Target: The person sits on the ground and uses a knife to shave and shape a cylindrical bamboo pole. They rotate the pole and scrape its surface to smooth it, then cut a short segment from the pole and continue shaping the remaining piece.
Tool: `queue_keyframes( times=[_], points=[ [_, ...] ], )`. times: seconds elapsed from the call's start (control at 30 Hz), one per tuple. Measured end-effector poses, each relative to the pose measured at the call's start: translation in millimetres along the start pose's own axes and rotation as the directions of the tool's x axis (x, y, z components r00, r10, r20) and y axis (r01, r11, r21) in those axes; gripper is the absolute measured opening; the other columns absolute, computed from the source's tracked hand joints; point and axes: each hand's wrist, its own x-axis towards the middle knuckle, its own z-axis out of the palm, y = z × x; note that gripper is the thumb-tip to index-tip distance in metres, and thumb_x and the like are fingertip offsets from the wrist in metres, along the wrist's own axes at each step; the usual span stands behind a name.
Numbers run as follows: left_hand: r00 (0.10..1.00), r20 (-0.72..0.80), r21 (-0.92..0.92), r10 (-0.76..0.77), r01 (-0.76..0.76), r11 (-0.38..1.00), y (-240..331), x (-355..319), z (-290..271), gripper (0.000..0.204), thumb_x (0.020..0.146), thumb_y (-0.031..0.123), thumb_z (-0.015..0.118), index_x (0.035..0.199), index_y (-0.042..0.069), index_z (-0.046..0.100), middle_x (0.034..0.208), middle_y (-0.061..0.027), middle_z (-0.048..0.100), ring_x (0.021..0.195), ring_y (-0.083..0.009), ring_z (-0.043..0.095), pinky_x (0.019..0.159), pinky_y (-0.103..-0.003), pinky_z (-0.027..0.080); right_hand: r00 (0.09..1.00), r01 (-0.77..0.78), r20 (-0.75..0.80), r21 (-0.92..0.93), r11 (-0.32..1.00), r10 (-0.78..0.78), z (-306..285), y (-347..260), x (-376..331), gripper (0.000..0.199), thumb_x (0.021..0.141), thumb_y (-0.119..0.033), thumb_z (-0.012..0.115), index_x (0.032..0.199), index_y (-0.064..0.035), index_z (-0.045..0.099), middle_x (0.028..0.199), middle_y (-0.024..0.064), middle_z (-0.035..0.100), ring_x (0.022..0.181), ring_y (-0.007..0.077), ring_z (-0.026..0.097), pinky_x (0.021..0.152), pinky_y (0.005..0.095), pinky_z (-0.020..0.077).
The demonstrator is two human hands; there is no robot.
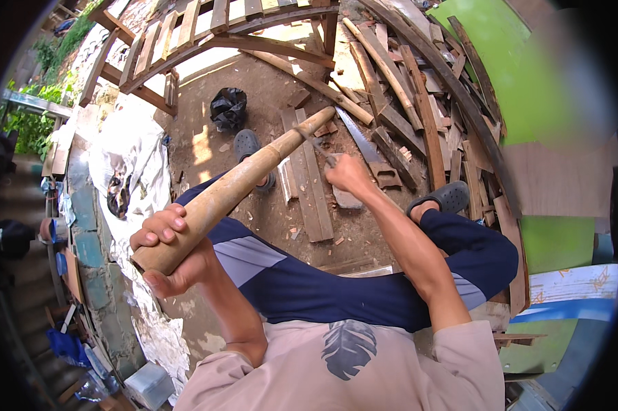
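The brown dirt floor (196,120) is crowded. Along its right edge runs a jumbled heap of scrap boards (429,130), with a bright green flat panel (487,61) beyond. At its left edge, a crumpled white sheet (134,164) lies beside a low grey-green block wall (93,253). A slatted brown wooden frame (179,41) stands at the far edge, and a crumpled black plastic bag (228,109) sits nearer. Narrow weathered planks (309,178) lie on the floor below the far half of a thick, tan, hollow bamboo pole (230,188). Just right of the pole's far tip, a wooden-handled handsaw (372,156) lies against the heap; a dark grey clog (451,198) is on the person's foot near the heap's lower side.

The pole is raised above the floor. The left grip (192,264) is clamped around its thick near end, fingers over the upper side, thumb underneath. The right grip (347,172) is closed on a slim dark blade tool (317,146), whose tip meets the pole near its far end.

The pole's long axis runs diagonally, its thick end toward the floor's near left corner, its narrower end pointing away and right, toward the heap.
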Motion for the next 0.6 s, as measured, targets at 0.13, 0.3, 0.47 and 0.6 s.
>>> queue_keyframes(
  times=[0.13, 0.3, 0.47, 0.6],
  points=[
    [0.984, 0.174, -0.036, 0.037, -0.031, 0.999, -8.0, 10.7, -14.0, 0.077, 0.081, 0.081, 0.061, 0.112, 0.01, 0.058, 0.091, -0.0052, 0.06, 0.084, -0.0245, 0.06, 0.089, -0.047, 0.046, 0.976, 0.058, -0.203, -0.128, 0.99, -0.084, -6.8, 51.2, 20.8, 0.026, 0.084, -0.028, 0.067, 0.087, -0.0032, 0.072, 0.082, 0.0251, 0.072, 0.081, 0.0412, 0.072, 0.075, 0.0503, 0.0557],
    [0.95, 0.307, -0.066, 0.055, -0.037, 0.997, -13.7, 36.0, 14.6, 0.088, 0.067, 0.078, 0.082, 0.116, 0.013, 0.049, 0.104, -0.0085, 0.064, 0.108, -0.0302, 0.062, 0.099, -0.049, 0.047, 0.955, 0.285, -0.11, 0.085, 0.955, -0.276, -7.3, 4.5, -32.5, 0.027, 0.082, -0.026, 0.069, 0.086, 0.0007, 0.068, 0.077, 0.0244, 0.068, 0.078, 0.0397, 0.07, 0.071, 0.0496, 0.0526],
    [0.75, 0.658, -0.247, 0.057, 0.144, 0.958, -14.5, 62.7, 3.7, 0.052, 0.073, 0.045, 0.084, 0.101, 0.01, 0.056, 0.078, -0.002, 0.065, 0.072, -0.021, 0.068, 0.079, -0.04, 0.055, 0.849, 0.529, -0.048, 0.11, 0.842, -0.527, -2.4, -49.7, -93.8, 0.023, 0.081, -0.026, 0.07, 0.081, -0.0033, 0.068, 0.071, 0.0226, 0.067, 0.072, 0.0411, 0.069, 0.07, 0.0491, 0.0532],
    [0.725, 0.684, -0.259, 0.083, 0.135, 0.957, -10.8, 58.4, -0.6, 0.054, 0.071, 0.047, 0.083, 0.098, 0.01, 0.055, 0.078, -0.0016, 0.064, 0.069, -0.0206, 0.068, 0.076, -0.039, 0.056, 0.846, 0.532, -0.033, 0.027, 0.846, -0.531, 4.4, -40.1, -79.3, 0.021, 0.081, -0.027, 0.069, 0.082, -0.0058, 0.069, 0.071, 0.0219, 0.068, 0.07, 0.0414, 0.069, 0.07, 0.0502, 0.0549]
  ],
)
